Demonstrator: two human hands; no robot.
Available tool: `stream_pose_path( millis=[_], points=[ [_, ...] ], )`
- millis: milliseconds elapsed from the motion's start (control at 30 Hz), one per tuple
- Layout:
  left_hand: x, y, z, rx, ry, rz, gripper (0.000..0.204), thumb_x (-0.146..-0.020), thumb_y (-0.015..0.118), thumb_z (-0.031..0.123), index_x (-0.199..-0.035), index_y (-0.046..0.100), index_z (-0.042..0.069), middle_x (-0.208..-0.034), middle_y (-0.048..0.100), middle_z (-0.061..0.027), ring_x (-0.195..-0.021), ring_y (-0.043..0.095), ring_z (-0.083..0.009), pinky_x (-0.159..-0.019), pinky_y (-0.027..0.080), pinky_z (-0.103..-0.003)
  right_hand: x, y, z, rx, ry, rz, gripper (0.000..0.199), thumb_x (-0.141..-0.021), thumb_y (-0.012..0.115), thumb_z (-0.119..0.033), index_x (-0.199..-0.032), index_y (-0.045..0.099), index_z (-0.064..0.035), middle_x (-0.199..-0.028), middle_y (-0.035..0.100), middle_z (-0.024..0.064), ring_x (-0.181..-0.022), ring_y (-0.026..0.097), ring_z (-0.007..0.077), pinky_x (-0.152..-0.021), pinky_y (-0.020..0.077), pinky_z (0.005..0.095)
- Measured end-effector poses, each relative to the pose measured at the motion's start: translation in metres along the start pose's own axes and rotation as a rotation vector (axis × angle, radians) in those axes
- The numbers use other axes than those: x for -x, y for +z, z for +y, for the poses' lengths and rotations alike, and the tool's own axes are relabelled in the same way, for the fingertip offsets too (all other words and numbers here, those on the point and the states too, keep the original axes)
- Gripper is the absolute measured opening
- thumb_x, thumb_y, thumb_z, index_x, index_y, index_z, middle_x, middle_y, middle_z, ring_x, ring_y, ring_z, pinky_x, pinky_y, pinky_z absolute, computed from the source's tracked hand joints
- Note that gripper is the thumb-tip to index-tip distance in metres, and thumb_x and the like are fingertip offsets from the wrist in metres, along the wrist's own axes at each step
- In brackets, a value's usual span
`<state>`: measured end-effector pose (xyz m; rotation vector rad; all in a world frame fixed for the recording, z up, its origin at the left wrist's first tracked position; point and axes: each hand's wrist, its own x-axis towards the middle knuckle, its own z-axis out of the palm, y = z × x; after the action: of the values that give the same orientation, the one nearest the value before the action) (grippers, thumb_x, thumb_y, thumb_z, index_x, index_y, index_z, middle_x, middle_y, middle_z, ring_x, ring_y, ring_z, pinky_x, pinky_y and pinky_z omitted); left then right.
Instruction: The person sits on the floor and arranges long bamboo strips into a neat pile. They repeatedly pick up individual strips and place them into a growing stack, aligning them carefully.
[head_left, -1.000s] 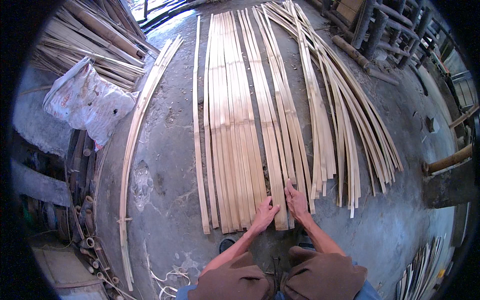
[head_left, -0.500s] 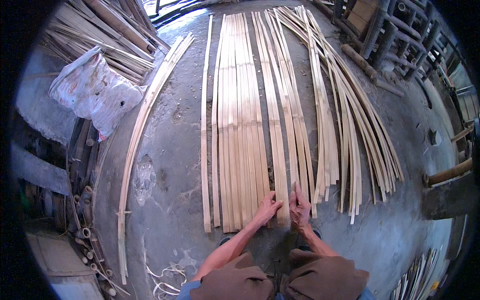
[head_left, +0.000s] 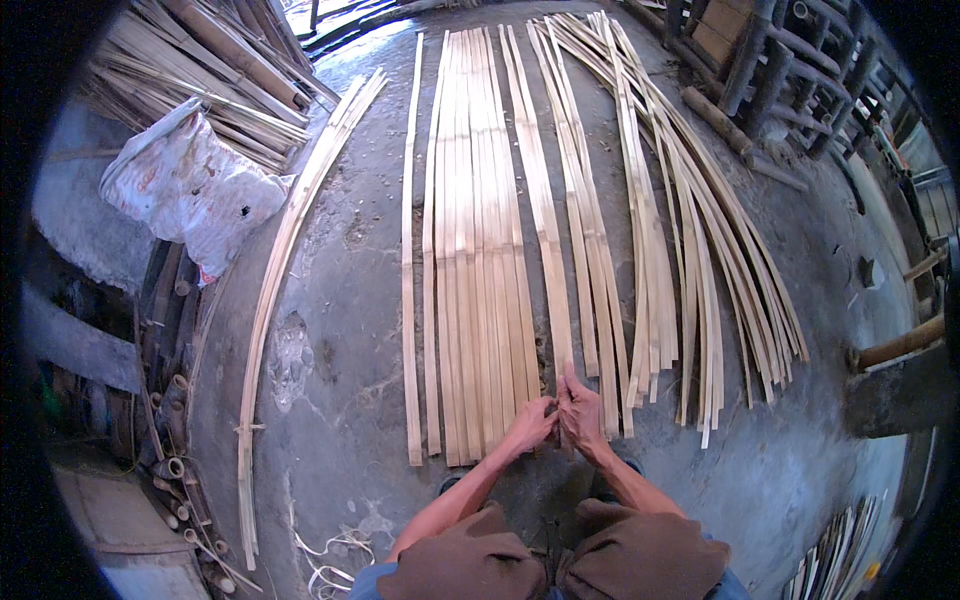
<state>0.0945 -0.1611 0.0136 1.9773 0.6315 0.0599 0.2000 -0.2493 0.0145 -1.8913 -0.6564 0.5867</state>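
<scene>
Both hands meet at the near end of one bamboo strip [head_left: 548,230]. Left hand [head_left: 530,422] curled, fingertips pinching the strip end from the left; right hand [head_left: 583,412] closed over the same end from the right, thumb side up. Whether the end is lifted off the concrete floor [head_left: 330,330] or pressed flat on it, cannot tell.

The strip runs away from the person, lying just right of the tight flat row of strips [head_left: 478,250], with a narrow gap between them at the near end. Further right: looser, fanned strips [head_left: 690,250], ends uneven. Left of the row a single strip [head_left: 410,260] lies apart; further left a long curved strip [head_left: 285,260].

Doing it well, as I judge: keep both hands low, grip near the tip, slide the end sideways until it touches the row's edge, no overlap, and level the end with its neighbours. Don't twist; thin slats likely flex and ride up.

White sack [head_left: 190,185] and bamboo poles [head_left: 200,60] far left; knees [head_left: 560,555] at bottom.
</scene>
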Motion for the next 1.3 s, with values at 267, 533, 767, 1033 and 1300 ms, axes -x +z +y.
stream_pose_path(
  millis=[267, 533, 767, 1033, 1300],
  points=[
    [0.013, -0.033, 0.026, 0.306, -0.318, -0.079, 0.030, -0.100, 0.053, 0.021, -0.113, 0.063, -0.003, -0.087, 0.069, -0.0126, -0.081, 0.068, -0.0218, -0.072, 0.055, -0.037, 0.004, 0.007, -0.003, -0.116, 0.118, 0.016, 0.040, -0.103, 0.054, -0.019, -0.142, 0.050, -0.0087, -0.071, 0.049, -0.0059, -0.063, 0.041, 0.0078, -0.056, 0.0407, 0.0246],
    [-0.002, -0.023, 0.011, 0.352, -0.096, 0.123, 0.031, -0.102, 0.050, 0.025, -0.113, 0.062, -0.002, -0.088, 0.067, -0.0100, -0.079, 0.066, -0.0162, -0.067, 0.056, -0.032, 0.008, 0.012, -0.007, -0.074, 0.124, -0.010, 0.042, -0.103, 0.054, -0.022, -0.142, 0.051, -0.0053, -0.073, 0.052, -0.0017, -0.067, 0.045, 0.0075, -0.059, 0.0426, 0.0247],
    [0.008, -0.031, 0.022, 0.419, -0.223, 0.093, 0.030, -0.102, 0.051, 0.024, -0.112, 0.063, -0.002, -0.090, 0.068, -0.0108, -0.082, 0.066, -0.0161, -0.073, 0.055, -0.033, 0.003, 0.013, -0.005, -0.090, 0.094, 0.004, 0.044, -0.103, 0.053, -0.022, -0.143, 0.049, -0.0034, -0.075, 0.052, 0.0001, -0.069, 0.045, 0.0077, -0.061, 0.0424, 0.0243],
    [-0.002, -0.035, 0.019, 0.737, -0.244, 0.259, 0.029, -0.103, 0.051, 0.027, -0.096, 0.058, 0.000, -0.079, 0.058, -0.0028, -0.073, 0.056, -0.0110, -0.064, 0.049, -0.030, 0.029, 0.020, -0.038, -0.037, -0.008, -0.109, 0.050, -0.104, 0.043, -0.018, -0.152, 0.033, -0.0055, -0.088, 0.066, 0.0160, -0.076, 0.065, 0.0226, -0.069, 0.0517, 0.0381],
    [-0.017, -0.025, 0.016, 0.698, -0.259, 0.154, 0.026, -0.101, 0.055, 0.025, -0.088, 0.056, 0.002, -0.080, 0.052, 0.0009, -0.077, 0.048, -0.0076, -0.068, 0.044, -0.028, 0.037, 0.018, -0.037, 0.018, -0.094, -0.090, 0.049, -0.105, 0.042, -0.021, -0.150, 0.032, -0.0051, -0.090, 0.061, 0.0282, -0.077, 0.064, 0.0407, -0.066, 0.0500, 0.0423]
  ],
)
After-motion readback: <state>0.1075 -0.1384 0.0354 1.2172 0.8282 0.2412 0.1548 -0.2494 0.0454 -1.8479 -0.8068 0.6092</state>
